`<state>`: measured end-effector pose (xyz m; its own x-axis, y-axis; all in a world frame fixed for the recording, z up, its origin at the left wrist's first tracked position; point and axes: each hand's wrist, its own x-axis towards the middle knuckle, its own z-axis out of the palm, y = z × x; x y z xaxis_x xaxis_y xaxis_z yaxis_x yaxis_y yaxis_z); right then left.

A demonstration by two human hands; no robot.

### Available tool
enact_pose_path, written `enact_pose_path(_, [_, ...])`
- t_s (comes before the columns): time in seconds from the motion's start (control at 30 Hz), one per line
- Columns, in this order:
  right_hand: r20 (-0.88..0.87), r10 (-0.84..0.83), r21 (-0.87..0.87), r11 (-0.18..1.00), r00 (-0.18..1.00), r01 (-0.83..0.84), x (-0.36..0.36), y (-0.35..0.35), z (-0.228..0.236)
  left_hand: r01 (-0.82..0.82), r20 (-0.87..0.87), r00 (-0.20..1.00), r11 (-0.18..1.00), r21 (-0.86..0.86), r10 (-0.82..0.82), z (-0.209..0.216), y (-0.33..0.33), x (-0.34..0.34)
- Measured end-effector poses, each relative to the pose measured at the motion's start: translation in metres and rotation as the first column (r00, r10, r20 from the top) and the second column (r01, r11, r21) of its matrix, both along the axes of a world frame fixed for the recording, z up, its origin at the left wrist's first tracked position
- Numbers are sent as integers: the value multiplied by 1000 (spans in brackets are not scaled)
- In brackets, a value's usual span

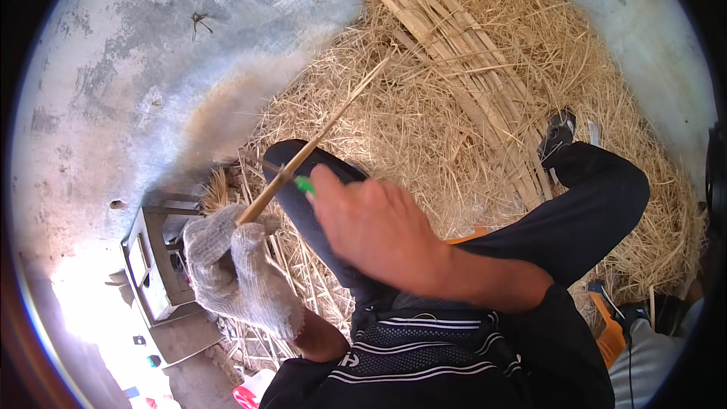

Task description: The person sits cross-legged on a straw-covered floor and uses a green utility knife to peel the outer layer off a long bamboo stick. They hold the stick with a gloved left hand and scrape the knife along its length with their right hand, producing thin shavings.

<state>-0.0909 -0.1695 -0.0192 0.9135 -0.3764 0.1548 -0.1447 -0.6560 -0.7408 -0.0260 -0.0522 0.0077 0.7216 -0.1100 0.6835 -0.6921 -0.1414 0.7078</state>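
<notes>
A knit work glove, off-white, covers my left hand [238, 273], whose fingers are closed around the lower end of a long, thin bamboo strip [331, 126]. The strip slants up and to the right, over my bent knee, toward its pointed far end. My bare right hand [379, 227], slightly blurred, grips a knife by its green handle [304, 185]. Its dark blade lies across the strip a short way above the glove. How the blade's edge meets the strip is too blurred to tell.
Pale shavings [363, 121] cover the floor around my legs. Beyond my knees lies a bundle of split bamboo strips [473, 76]. A worn wall [151, 91] rises at left, above a small wooden cabinet [155, 257]. At lower right sits another person's grey-clad leg [647, 363] beside orange plastic [609, 342].
</notes>
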Motion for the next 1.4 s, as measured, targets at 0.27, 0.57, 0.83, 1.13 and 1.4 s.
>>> enact_pose_path(0.27, [54,35,-3,999,998,-35,-5,10,4,-21,-24,999,1000,19,22,1,1,-3])
enact_pose_path(0.57, [123,15,-3,1000,992,-15,6,2,-9,-45,-64,997,999,-22,43,-2,5,4])
enact_pose_path(0.83, [64,-20,106,994,998,13,37,-21,-59,-114,-25,993,993,-20,113,-4,1,11])
enact_pose_path(1.13, [54,-137,-115,983,989,143,46,-28,-94,-69,-57,996,998,-3,69,-1,-2,4])
enact_pose_path(1.4, [-625,-194,-64,978,756,198,58,-121,-291,-50,-157,987,997,-51,42,5,-28,0])
